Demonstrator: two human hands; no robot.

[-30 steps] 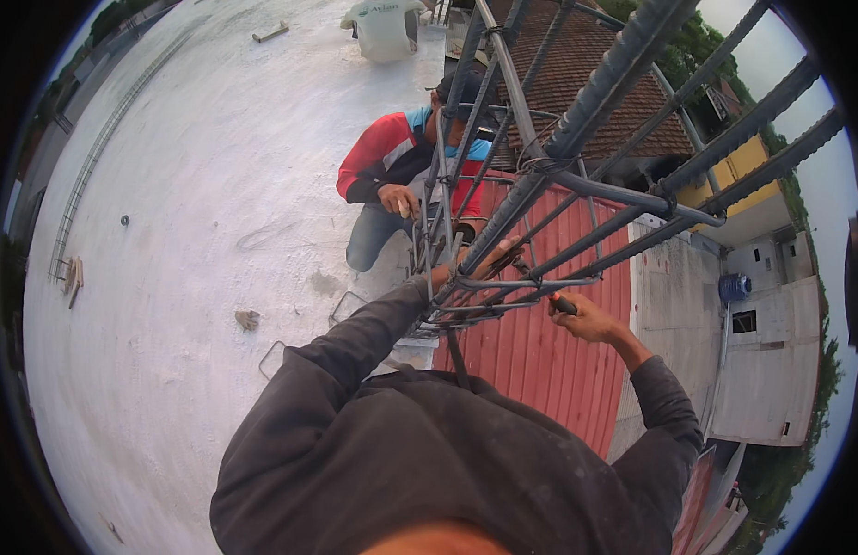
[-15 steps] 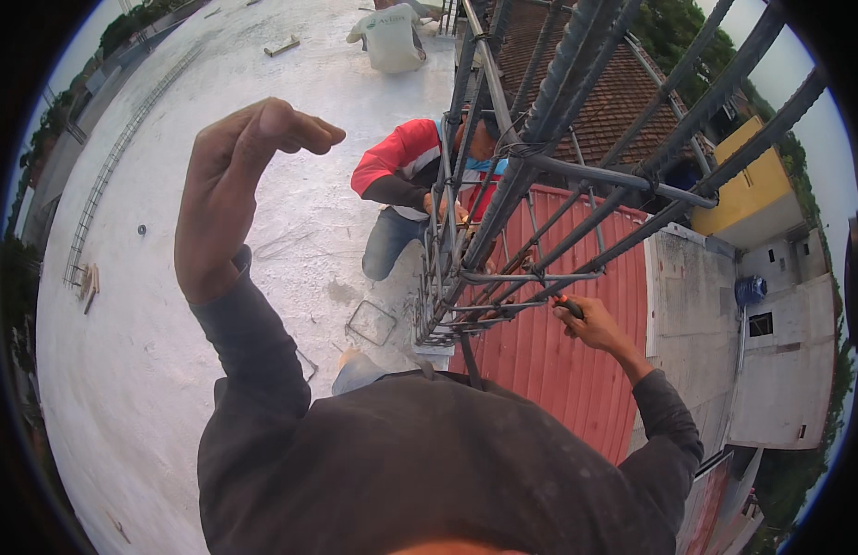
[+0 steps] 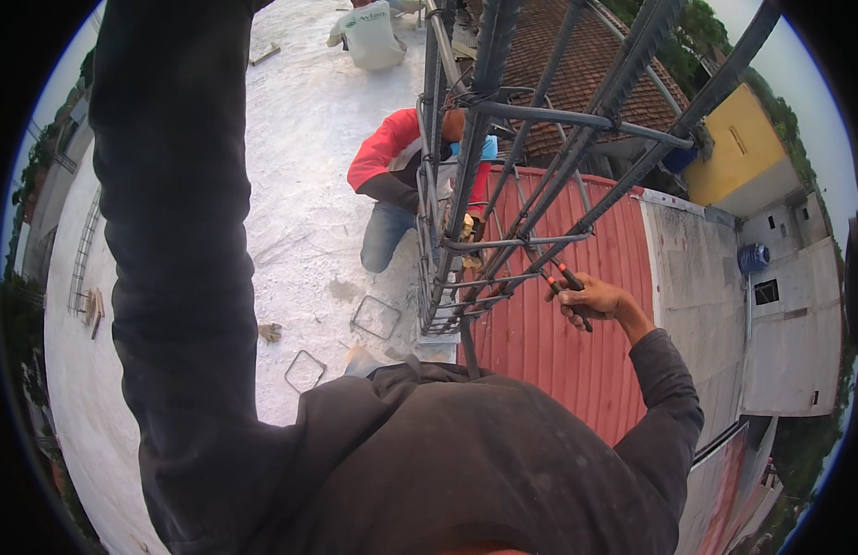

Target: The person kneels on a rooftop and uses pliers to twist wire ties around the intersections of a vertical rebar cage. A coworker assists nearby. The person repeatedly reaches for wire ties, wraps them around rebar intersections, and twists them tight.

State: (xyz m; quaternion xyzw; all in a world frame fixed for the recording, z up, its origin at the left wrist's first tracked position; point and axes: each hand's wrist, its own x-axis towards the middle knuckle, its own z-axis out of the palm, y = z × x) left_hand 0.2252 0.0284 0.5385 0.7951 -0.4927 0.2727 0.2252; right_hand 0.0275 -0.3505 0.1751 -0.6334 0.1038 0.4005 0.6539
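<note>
My right hand [image 3: 597, 298] is closed around pliers [image 3: 571, 277] with dark and orange handles. Their front end reaches toward the lower bars of a tall rebar cage [image 3: 484, 92], made of ribbed bars and tied rings; whether they touch it I cannot tell. My left arm [image 3: 179, 213], in a dark sleeve, is stretched up past the top edge, so the left hand is out of sight. On the cage's far side a co-worker in a red sleeve [image 3: 389, 148] bends close, hands at the bars, partly hidden by the cage.
Two square metal rings, one [image 3: 383, 304] nearer the cage, lie on the pale slab [image 3: 300, 213]. Beyond the slab's right edge is a red corrugated roof [image 3: 558, 370] at a lower level. Farther off are a yellow building [image 3: 739, 157] and what looks like a person in white [image 3: 373, 37].
My left arm has swung upward, taking its hand out of view. My right hand has shifted slightly and turned, so more of the pliers shows. The view has tilted a little.
</note>
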